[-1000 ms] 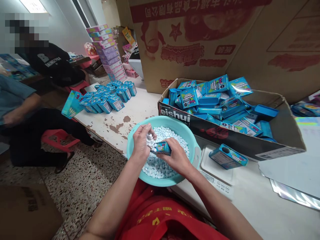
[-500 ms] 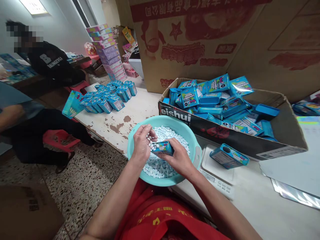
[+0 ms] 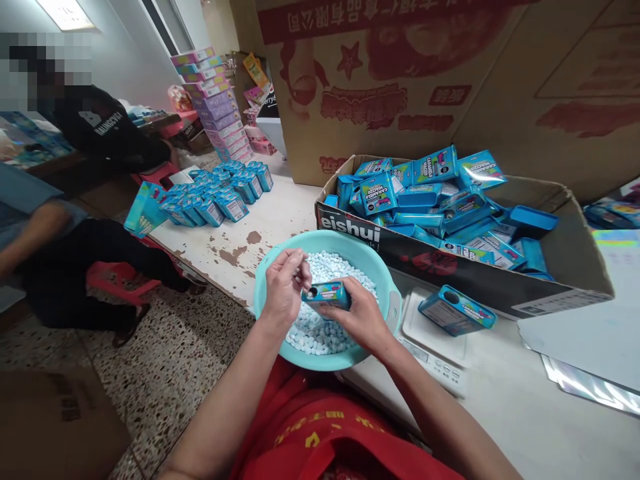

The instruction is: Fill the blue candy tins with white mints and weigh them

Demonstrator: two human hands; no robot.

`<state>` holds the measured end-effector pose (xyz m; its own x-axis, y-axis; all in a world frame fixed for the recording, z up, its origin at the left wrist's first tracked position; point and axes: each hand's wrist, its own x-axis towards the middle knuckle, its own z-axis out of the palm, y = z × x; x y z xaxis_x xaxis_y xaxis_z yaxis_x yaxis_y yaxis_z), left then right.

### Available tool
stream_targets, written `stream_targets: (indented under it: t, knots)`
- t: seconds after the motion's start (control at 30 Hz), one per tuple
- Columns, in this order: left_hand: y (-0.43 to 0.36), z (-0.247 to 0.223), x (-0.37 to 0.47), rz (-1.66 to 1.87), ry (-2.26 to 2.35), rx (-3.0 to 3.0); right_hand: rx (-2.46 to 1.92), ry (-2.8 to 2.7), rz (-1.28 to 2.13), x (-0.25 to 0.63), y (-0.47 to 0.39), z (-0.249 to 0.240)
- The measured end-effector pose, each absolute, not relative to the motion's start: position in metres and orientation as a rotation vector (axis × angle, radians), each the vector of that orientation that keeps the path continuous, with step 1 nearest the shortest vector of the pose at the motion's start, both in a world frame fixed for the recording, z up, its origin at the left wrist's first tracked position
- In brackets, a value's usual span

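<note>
Your right hand clasps the Caramelo Macizo container beside your curled left hand (contents not discernible); white candies lie below.

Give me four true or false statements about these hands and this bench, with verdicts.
1. The right hand grips a small blue printed container over a round turquoise plastic basin. True.
2. The basin's contents are dark red. False: it holds small pale pellets.
3. A second blue printed container sits on a white digital scale. True.
4. The left hand rests on that scale. False: it is beside the held container's round opening.
</note>
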<state>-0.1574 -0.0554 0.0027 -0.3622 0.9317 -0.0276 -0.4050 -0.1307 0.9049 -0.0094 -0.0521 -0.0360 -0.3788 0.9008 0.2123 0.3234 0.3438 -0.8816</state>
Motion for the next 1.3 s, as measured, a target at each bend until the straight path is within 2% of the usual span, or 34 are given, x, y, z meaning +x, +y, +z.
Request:
stream_targets:
  t: [0.07,0.13,0.27,0.33,0.4,0.57,0.67,0.8,0.93,1.03,1.13,1.3]
  knots:
    - [-0.054,-0.005,-0.169,1.658,1.194,0.805,-1.096,-1.758,0.986,0.000,-0.050,-0.036]
    - [-0.052,-0.019,-0.181,1.454,1.368,1.049,-1.127,-1.688,0.967,0.010,-0.047,-0.036]
    - [-0.050,-0.050,-0.185,0.617,1.671,1.652,-1.177,-1.636,0.906,0.028,-0.046,-0.027]
    - [-0.053,-0.054,-0.174,0.181,1.722,1.812,-1.189,-1.577,0.854,0.033,-0.047,-0.019]
    - [-0.059,-0.051,-0.160,-0.104,1.689,1.904,-1.185,-1.529,0.810,0.035,-0.046,-0.012]
    - [-0.070,-0.045,-0.149,-0.256,1.479,2.072,-1.158,-1.618,0.811,0.025,-0.036,-0.016]
    - [-0.069,-0.051,-0.161,-0.145,1.572,2.026,-1.162,-1.702,0.845,0.020,-0.035,-0.025]
    - [-0.065,-0.047,-0.175,0.374,1.721,1.591,-1.178,-1.735,0.858,0.021,-0.038,-0.032]
    - [-0.063,-0.022,-0.172,1.052,1.417,0.869,-1.185,-1.833,0.844,0.015,-0.041,-0.035]
    - [-0.058,-0.007,-0.161,1.427,1.166,0.609,-1.163,-1.939,0.811,0.004,-0.046,-0.036]
    - [-0.053,-0.003,-0.153,1.642,1.088,0.469,-1.124,-2.053,0.781,-0.006,-0.052,-0.036]
    - [-0.050,-0.001,-0.150,1.752,1.029,0.457,-1.126,-2.042,0.782,-0.009,-0.056,-0.033]
